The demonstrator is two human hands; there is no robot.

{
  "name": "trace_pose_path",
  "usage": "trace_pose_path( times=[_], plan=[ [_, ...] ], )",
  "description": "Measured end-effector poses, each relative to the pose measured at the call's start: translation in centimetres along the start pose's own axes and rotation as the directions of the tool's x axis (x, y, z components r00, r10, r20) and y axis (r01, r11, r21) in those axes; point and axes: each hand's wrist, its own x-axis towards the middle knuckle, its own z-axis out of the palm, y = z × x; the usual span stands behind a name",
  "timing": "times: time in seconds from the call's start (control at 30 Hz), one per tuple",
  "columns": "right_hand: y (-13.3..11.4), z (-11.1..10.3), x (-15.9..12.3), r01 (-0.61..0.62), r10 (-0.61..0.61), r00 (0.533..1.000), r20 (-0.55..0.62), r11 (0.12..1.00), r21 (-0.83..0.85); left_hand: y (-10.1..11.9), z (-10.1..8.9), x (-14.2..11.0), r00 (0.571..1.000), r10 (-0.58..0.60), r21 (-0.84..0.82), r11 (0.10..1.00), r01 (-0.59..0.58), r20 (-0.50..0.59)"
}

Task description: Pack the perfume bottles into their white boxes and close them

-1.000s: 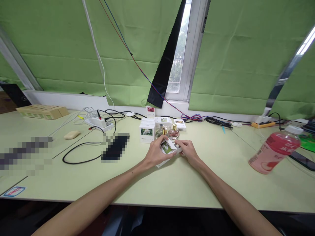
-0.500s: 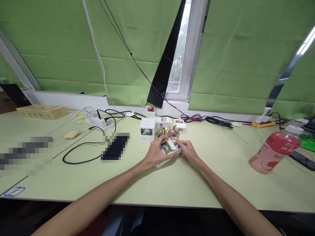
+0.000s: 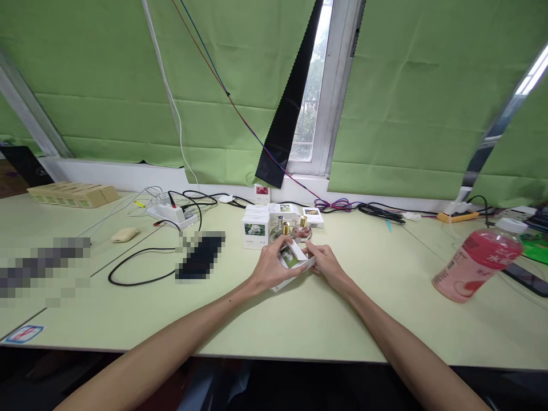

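Between my hands is a small white box [image 3: 290, 257] with a green flower picture, tilted over the table. My left hand [image 3: 272, 265] is wrapped round its left side, thumb and fingers closed on it. At its right end, the fingers of my right hand [image 3: 326, 264] pinch the box's edge; the fingertips are partly hidden. Just beyond stand glass perfume bottles, one with pink contents [image 3: 302, 230] and a gold cap. A white flower-printed box [image 3: 256, 230] stands to the left of the bottles, and more small boxes [image 3: 314, 216] sit behind them.
A pink drink bottle [image 3: 477, 262] leans on the right of the table. To the left are a white power strip [image 3: 172, 216], a blurred dark object [image 3: 200, 255], a black cable and a cream-coloured mouse-shaped object [image 3: 125, 234]. Cable bundles [image 3: 381, 213] run along the wall.
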Motion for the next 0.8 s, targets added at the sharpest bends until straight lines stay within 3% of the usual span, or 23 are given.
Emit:
trace_pose_path(
  times=[0.53,0.8],
  plan=[
    [-0.2,0.3,-0.3,0.026,-0.025,1.0,-0.017,0.998,0.05,-0.3,0.3,0.1,1.0,0.017,-0.029,0.999,-0.017,-0.02],
    [-1.3,0.3,-0.6,0.193,-0.176,0.974,-0.145,0.975,0.111,-0.3,0.7,0.2,0.995,0.057,-0.099,0.993,-0.065,-0.078]
  ],
)
